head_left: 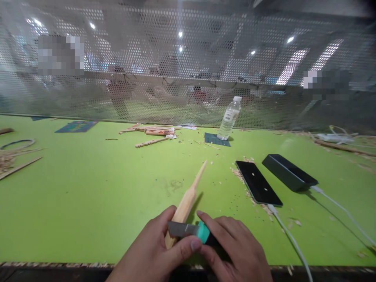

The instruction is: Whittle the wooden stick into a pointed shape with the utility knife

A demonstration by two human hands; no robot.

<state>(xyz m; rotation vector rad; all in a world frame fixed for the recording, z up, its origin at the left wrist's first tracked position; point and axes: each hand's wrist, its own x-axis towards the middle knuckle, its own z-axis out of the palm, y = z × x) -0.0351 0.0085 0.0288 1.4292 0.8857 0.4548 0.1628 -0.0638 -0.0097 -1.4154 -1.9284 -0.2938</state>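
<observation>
My left hand (157, 244) is closed around the thick lower part of a pale carved wooden stick (185, 204). The stick narrows to a long thin tip that points away from me over the table. In my right hand (236, 244) is a carving knife (183, 229) with a teal and black handle, most of which my fingers hide. Its flat blade lies across the wood near my left hand. My left thumb rests near the place where blade and handle meet.
On the green table (88, 203) lie a phone (258, 182) and a black power bank (289, 172), both with white cables. A water bottle (229, 119) and carved sticks (155, 141) are farther back. A perforated metal screen (164, 78) stands behind; wood shavings are scattered about.
</observation>
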